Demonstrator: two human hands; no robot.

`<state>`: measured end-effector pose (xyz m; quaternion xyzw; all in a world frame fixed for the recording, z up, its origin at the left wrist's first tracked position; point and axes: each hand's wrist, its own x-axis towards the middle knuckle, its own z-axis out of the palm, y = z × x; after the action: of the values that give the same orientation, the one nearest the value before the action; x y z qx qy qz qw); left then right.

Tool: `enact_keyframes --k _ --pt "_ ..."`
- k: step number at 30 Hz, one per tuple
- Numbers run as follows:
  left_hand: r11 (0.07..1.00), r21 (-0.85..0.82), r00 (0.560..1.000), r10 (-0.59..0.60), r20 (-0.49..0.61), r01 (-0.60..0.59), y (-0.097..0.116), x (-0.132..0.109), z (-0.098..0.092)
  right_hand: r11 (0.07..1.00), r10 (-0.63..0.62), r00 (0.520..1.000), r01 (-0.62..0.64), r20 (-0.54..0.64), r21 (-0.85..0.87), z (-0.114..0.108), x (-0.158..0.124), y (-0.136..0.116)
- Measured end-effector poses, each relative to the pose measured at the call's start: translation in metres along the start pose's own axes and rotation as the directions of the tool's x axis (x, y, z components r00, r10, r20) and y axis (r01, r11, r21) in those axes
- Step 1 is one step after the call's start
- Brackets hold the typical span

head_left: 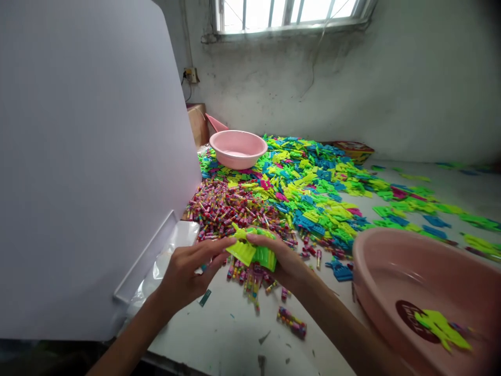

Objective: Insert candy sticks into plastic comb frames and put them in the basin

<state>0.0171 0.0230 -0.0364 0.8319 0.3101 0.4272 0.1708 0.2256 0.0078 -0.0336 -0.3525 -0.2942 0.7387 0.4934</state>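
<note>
My right hand is closed around a small bunch of flat bright-green plastic pieces with ridged surfaces. A yellow-green plastic piece sits at the front of that bunch, under the right thumb. My left hand pinches the left edge of this yellow-green piece between thumb and forefinger; the exact grip is partly hidden. Below and behind both hands lies a heap of small tubes with multicoloured contents. Several of these tubes lie scattered on the white tabletop, near the right forearm.
A pink basin at right holds a yellow-green piece. Another pink basin stands at the back beside a wide pile of green, yellow and blue plastic pieces. A tall white panel blocks the left side. Clear plastic bags lie along its foot.
</note>
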Motion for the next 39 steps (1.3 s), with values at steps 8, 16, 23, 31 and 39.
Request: enact_keyframes --k 8,16,23,31,39 --pt "0.802 -0.258 0.84 -0.486 0.242 0.538 0.011 0.001 0.013 0.974 -0.226 0.958 0.22 -0.179 -0.052 0.009 -0.01 0.005" --pt "0.808 -0.313 0.864 -0.491 0.112 0.5 0.015 0.0 0.006 0.947 -0.319 0.921 0.303 -0.224 -0.105 0.005 -0.016 0.015" --pt "0.766 -0.416 0.825 -0.562 -0.063 0.49 0.019 0.002 0.001 0.946 -0.323 0.921 0.31 -0.219 -0.095 0.005 -0.017 0.018" --pt "0.568 -0.677 0.863 -0.458 0.212 0.468 0.017 -0.006 0.007 0.935 -0.35 0.91 0.323 -0.224 -0.15 0.006 -0.023 0.016" --pt "0.776 -0.326 0.842 -0.495 0.216 0.54 0.029 -0.007 -0.001 0.924 -0.346 0.919 0.299 -0.188 -0.239 0.009 -0.031 0.017"
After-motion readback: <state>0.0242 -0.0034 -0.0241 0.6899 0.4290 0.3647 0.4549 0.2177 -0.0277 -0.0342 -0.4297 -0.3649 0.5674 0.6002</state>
